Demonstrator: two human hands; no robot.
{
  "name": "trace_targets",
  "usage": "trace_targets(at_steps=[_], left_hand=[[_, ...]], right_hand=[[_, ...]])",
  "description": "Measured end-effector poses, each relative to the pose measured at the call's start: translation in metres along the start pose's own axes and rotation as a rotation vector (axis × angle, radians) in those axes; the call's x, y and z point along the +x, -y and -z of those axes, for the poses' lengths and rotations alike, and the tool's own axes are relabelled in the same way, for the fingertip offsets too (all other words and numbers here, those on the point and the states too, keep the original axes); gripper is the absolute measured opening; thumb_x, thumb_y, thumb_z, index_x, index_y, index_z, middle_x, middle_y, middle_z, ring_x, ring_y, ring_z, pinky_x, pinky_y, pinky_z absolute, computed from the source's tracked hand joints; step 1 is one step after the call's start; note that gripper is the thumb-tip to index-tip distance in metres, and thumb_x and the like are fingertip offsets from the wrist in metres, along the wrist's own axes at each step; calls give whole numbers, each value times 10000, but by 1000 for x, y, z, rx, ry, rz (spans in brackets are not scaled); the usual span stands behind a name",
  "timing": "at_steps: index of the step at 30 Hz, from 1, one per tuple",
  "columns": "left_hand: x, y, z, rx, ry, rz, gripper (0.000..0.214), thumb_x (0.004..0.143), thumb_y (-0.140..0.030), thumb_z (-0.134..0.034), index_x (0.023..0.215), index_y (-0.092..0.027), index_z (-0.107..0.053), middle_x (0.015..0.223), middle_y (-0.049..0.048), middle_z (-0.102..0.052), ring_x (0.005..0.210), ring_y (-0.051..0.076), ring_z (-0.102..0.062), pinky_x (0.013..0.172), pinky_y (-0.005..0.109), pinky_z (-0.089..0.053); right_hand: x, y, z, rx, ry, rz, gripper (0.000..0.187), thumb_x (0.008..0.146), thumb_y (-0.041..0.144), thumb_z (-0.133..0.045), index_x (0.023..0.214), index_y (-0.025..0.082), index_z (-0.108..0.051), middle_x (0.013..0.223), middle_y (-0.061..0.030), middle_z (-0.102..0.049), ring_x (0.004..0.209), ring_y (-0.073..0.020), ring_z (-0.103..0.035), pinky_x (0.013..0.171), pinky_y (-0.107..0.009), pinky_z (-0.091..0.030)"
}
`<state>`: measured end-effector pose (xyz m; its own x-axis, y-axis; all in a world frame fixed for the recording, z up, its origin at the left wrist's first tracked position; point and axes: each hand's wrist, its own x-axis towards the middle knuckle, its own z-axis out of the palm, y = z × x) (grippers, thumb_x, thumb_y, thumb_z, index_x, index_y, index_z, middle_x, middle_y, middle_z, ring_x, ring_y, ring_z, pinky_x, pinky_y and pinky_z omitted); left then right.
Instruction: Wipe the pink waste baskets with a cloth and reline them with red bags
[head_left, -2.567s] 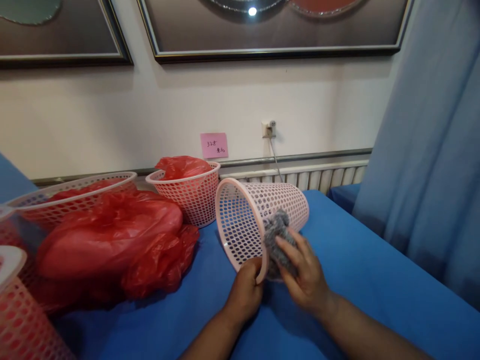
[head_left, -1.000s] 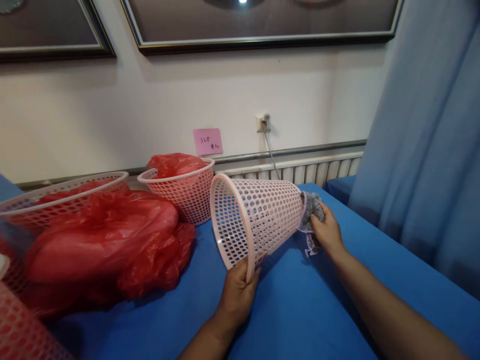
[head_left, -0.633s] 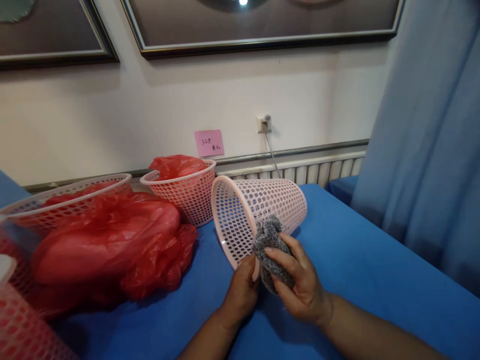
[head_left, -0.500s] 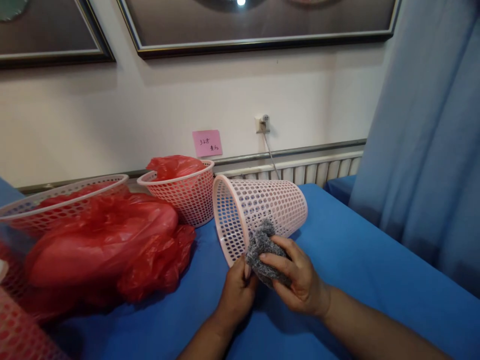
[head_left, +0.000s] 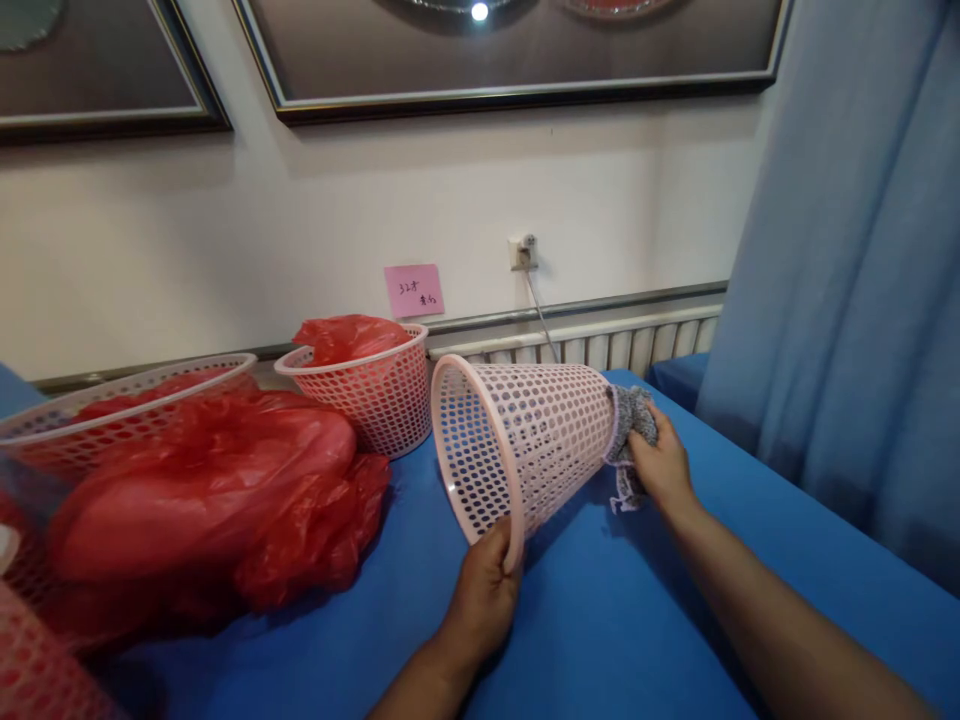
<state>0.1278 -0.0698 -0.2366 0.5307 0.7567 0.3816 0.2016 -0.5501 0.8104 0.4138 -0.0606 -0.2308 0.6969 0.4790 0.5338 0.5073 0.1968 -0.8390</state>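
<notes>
A pale pink perforated plastic wastebasket (head_left: pixel 555 420) lies on its side above the blue-covered surface, its mouth facing left. My left hand (head_left: pixel 484 590) is closed on the near lower part of its rim, thumb inside the opening. At the basket's base end, my right hand (head_left: pixel 664 460) presses a bunched grey cloth (head_left: pixel 630 430) against the plastic. One corner of the cloth hangs down below the fingers. Part of the right hand's fingers is hidden behind the cloth.
Left of the wastebasket, a heap of red plastic bags (head_left: pixel 217 490) lies on the blue cover (head_left: pixel 600 620). Behind it stand a red-lined basket (head_left: pixel 375 395) and a wider basket (head_left: pixel 127 400). A radiator (head_left: pixel 622 345) runs along the wall; a blue curtain (head_left: pixel 825 280) hangs at right.
My right hand has carried the grey cloth from the rim along to the base end of the wastebasket. The basket has turned slightly, its rim now nearer my left hand's grip.
</notes>
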Motion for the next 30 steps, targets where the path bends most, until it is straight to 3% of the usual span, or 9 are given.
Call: trace_targets(at_steps=[2, 6, 9, 16, 19, 22, 26, 28, 30], left_hand=[[2, 5, -4, 59, 46, -54, 415, 942, -180, -498, 1318, -217, -670, 1310, 98, -702, 1217, 255, -635, 1139, 471, -452], [7, 14, -6, 68, 21, -59, 381, 937, -191, -518, 1282, -193, -680, 1237, 130, -719, 1161, 275, -651, 1079, 464, -495], [7, 10, -3, -32, 11, -27, 340, 916, -233, -580, 1234, -183, -691, 1199, 127, -733, 1117, 277, -667, 1049, 445, -520], [0, -20, 12, -104, -238, -12, 281, 818, -412, -749, 965, -174, -723, 883, 42, -757, 764, 201, -666, 800, 326, -600], [-1, -18, 17, -158, -222, -13, 352, 820, -502, -745, 871, -154, -753, 802, 37, -755, 702, 187, -656, 721, 297, -597], [0, -11, 15, -184, -222, 48, 376, 881, -488, -689, 1009, -148, -785, 968, 79, -797, 877, 236, -727, 834, 341, -606], [0, -6, 8, -192, -184, 85, 366, 919, -425, -650, 1155, -168, -762, 1187, 115, -773, 1117, 274, -717, 1052, 426, -538], [-1, -5, 5, -153, -139, 62, 365, 940, -402, -612, 1195, -179, -747, 1225, 118, -758, 1158, 276, -702, 1084, 443, -517], [-1, -2, 3, -72, -98, 28, 354, 961, -367, -575, 1226, -193, -733, 1241, 116, -748, 1174, 274, -690, 1089, 450, -512]], right_hand=[[-17, 17, 1, 34, 67, 140, 563, 884, 277, -555, 1443, 211, -535, 1410, -148, -562, 1327, -339, -529, 1151, -615, -394], [-79, 72, 8, 133, 368, 659, 635, 897, 152, -520, 1511, 295, -443, 1553, -101, -418, 1427, -313, -443, 1166, -555, -416], [-102, 92, 13, 224, 439, 755, 663, 844, 113, -526, 1483, 275, -456, 1529, -105, -393, 1353, -286, -503, 1089, -482, -504], [-95, 90, 6, 292, 554, 904, 612, 788, 119, -526, 1392, 218, -534, 1394, -117, -483, 1172, -246, -584, 974, -428, -564], [-94, 87, 4, 245, 564, 958, 596, 807, 114, -516, 1391, 226, -540, 1395, -120, -500, 1186, -244, -588, 975, -429, -564], [-74, 65, 1, 107, 407, 804, 563, 835, 105, -506, 1375, 252, -566, 1429, -117, -508, 1291, -261, -549, 1066, -471, -511], [-21, 13, -5, -4, 67, 178, 504, 850, 249, -553, 1351, 217, -603, 1375, -136, -580, 1315, -313, -550, 1143, -558, -427], [-4, -4, -7, 16, 31, -103, 584, 833, 329, -589, 1399, 189, -568, 1355, -152, -616, 1290, -338, -573, 1132, -600, -425], [-5, -3, -9, 56, 50, -147, 646, 844, 351, -590, 1462, 180, -509, 1405, -159, -600, 1318, -336, -559, 1146, -607, -410]])
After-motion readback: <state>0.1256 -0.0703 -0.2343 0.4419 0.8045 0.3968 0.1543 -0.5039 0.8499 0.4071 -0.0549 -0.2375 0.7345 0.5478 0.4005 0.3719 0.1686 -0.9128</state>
